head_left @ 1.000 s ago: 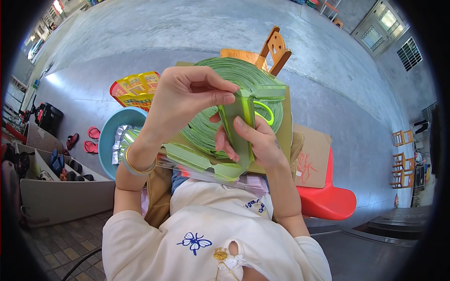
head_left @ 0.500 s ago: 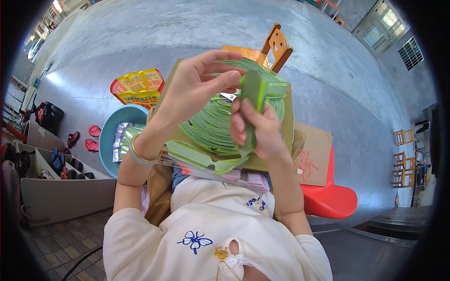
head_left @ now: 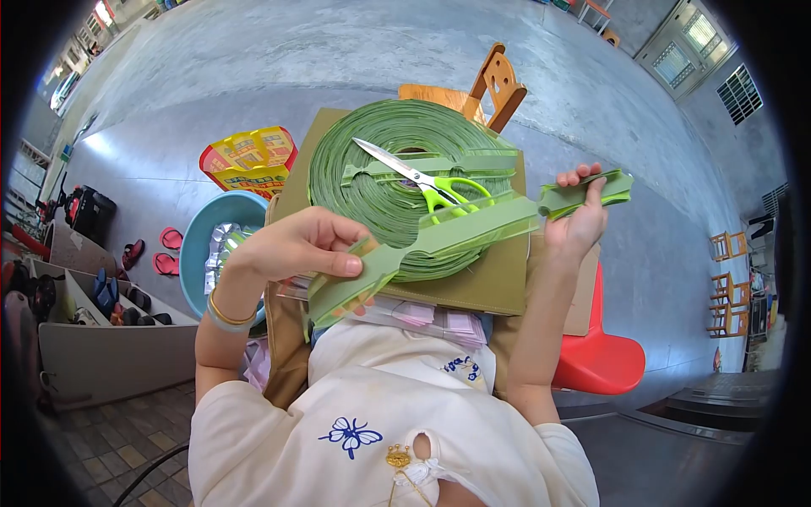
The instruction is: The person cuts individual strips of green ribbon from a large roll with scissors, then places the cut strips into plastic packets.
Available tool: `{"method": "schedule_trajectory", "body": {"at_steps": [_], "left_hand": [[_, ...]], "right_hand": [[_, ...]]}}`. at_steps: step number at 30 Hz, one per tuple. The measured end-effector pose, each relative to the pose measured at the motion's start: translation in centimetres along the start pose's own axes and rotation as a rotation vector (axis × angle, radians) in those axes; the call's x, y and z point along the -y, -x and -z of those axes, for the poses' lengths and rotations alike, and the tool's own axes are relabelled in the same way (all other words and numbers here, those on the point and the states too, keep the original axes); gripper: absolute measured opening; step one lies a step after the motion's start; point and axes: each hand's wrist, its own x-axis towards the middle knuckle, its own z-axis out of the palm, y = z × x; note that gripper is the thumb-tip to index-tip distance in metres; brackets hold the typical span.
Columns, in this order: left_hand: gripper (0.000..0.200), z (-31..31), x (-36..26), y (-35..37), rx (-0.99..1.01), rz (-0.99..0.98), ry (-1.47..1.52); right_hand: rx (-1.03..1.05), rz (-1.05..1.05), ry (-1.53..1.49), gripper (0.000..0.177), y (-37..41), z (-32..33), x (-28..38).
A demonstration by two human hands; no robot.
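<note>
A band of green notched ribbon (head_left: 473,228) stretches between my hands, above a large flat coil of the same green ribbon (head_left: 346,144). My left hand (head_left: 300,245) pinches the near end of the band between thumb and fingers. In my right hand (head_left: 576,207), raised off to the right, is a folded stack of the ribbon (head_left: 612,188). Scissors (head_left: 390,159) with lime-green handles lie on the coil, blades pointing up and left. Under them a short notched strip crosses the coil. The coil rests on an olive board (head_left: 486,291) over my lap.
A blue basin (head_left: 196,245) holding silvery packs stands at the left, beside a yellow-and-red bag (head_left: 249,156). A wooden chair (head_left: 498,84) is behind the board. At the right are a red chair (head_left: 604,359) and cardboard (head_left: 583,300). A shoe rack (head_left: 118,355) stands far left.
My hands have moved apart, left hand down and left, right hand up and right. The ribbon is now drawn out between them, and the scissors are fully in view.
</note>
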Motion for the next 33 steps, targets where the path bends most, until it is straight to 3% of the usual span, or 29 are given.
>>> {"method": "schedule_trajectory", "body": {"at_steps": [2, 5, 9, 14, 18, 20, 21, 27, 30, 32, 33], "left_hand": [[0.020, -0.9, -0.7, 1.0, -0.129, -0.109, 0.010], [0.011, -3.0, -0.8, -0.9, -0.334, -0.653, -0.208], [0.010, -4.2, -2.3, -3.1, -0.343, -0.858, -0.458], [0.012, -4.9, -2.5, -4.6, -0.256, -0.779, -0.672], [0.010, -5.0, -1.5, -5.1, -0.307, -0.868, -0.639], [0.005, -5.4, -1.2, -5.0, -0.417, -0.868, -0.350], [0.006, -5.6, -1.1, -4.9, -0.471, -0.863, -0.205], [0.014, -5.6, 0.3, -5.5, -0.458, -0.659, 0.216], [0.013, -5.9, 0.1, -5.5, -0.498, -0.673, 0.188], [0.015, -5.2, 1.1, -6.7, -0.660, -0.914, -0.127], [0.016, -5.1, 1.4, -7.2, -0.736, -1.028, -0.290]], "right_hand": [[-0.045, -0.004, 0.107, 0.023, 1.0, -0.5, -1.2], [0.056, -0.116, 0.210, 0.027, 2.9, -1.2, -3.4], [0.204, -0.336, 0.309, 0.027, 6.8, -3.8, -4.7], [0.246, -0.478, 0.250, 0.027, 9.8, -5.1, -5.9], [0.276, -0.473, 0.224, 0.026, 10.2, -4.9, -5.8], [0.356, -0.409, 0.245, 0.026, 9.7, -3.4, -6.6], [0.295, -0.381, 0.303, 0.028, 9.6, -3.6, -6.4], [0.460, -0.167, 0.667, 0.030, 10.4, -4.5, -6.1], [0.537, -0.138, 0.692, 0.029, 10.6, -4.6, -6.4], [0.509, -0.166, 0.604, 0.027, 11.1, -5.4, -6.8], [0.545, -0.083, 0.592, 0.025, 11.3, -5.3, -7.1]]}}
